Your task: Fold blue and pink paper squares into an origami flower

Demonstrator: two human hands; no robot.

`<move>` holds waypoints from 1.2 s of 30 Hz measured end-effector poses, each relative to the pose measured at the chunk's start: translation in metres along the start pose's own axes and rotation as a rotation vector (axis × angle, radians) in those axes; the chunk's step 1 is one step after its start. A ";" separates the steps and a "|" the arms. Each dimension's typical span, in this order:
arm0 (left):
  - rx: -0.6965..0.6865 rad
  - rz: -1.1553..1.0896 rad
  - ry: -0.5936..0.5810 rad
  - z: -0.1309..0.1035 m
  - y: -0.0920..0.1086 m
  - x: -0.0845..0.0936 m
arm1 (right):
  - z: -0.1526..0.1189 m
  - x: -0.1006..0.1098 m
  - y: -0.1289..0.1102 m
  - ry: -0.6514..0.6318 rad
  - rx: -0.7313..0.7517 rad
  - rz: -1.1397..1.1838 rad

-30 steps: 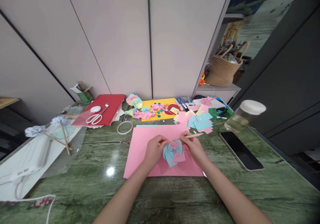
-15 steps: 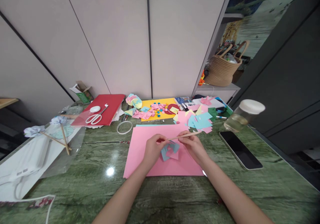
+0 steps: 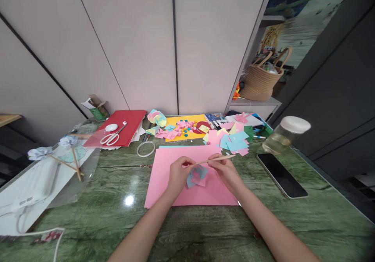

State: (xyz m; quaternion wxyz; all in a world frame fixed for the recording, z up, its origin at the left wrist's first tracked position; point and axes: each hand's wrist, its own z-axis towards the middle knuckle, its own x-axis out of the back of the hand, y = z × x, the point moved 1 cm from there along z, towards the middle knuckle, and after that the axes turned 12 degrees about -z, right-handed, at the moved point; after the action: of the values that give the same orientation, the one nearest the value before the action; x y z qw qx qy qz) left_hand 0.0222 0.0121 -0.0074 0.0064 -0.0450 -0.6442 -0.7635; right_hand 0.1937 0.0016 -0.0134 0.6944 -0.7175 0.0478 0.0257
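Over the pink paper sheets (image 3: 166,176), a thin pale wooden stick (image 3: 227,157) runs between my two hands, its pointed end sticking out to the right. My left hand (image 3: 179,176) is closed in a pinch at the stick's left end. The thumb and fingers of my right hand (image 3: 224,167) close round the stick near its middle. Below the stick, between the hands, hangs a blue and pink folded paper piece (image 3: 199,176), slightly blurred. How it is joined to the stick or my left fingers cannot be made out.
White scissors (image 3: 110,138) lie on a red folder (image 3: 129,123) at back left, near a clear tape ring (image 3: 145,149). Cut paper scraps (image 3: 234,141) are heaped behind my right hand. A phone (image 3: 281,176) and a lidded bottle (image 3: 278,137) stand right; paper flowers (image 3: 41,153) lie left.
The blue and pink paper piece has swung slightly left and turned a little. Both hands and the stick keep almost the same place.
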 end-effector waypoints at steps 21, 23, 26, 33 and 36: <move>-0.031 -0.050 0.022 -0.002 0.005 0.000 | -0.001 -0.001 -0.001 0.045 -0.019 0.026; -0.035 -0.040 0.025 -0.002 0.005 0.000 | -0.001 -0.001 0.000 0.039 -0.027 0.042; -0.022 -0.030 0.024 -0.002 0.006 0.000 | -0.001 -0.002 0.003 0.026 -0.042 0.069; -0.005 -0.032 0.032 -0.002 0.005 -0.002 | -0.001 -0.004 0.002 0.010 -0.079 0.105; -0.068 -0.015 0.014 -0.004 0.005 -0.001 | -0.001 -0.004 0.000 0.005 -0.089 0.110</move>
State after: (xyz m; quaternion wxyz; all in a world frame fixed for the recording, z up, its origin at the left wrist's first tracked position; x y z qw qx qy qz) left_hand 0.0238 0.0074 -0.0028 0.0037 -0.0349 -0.6183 -0.7852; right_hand 0.1895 0.0006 -0.0132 0.6591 -0.7441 0.0876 0.0641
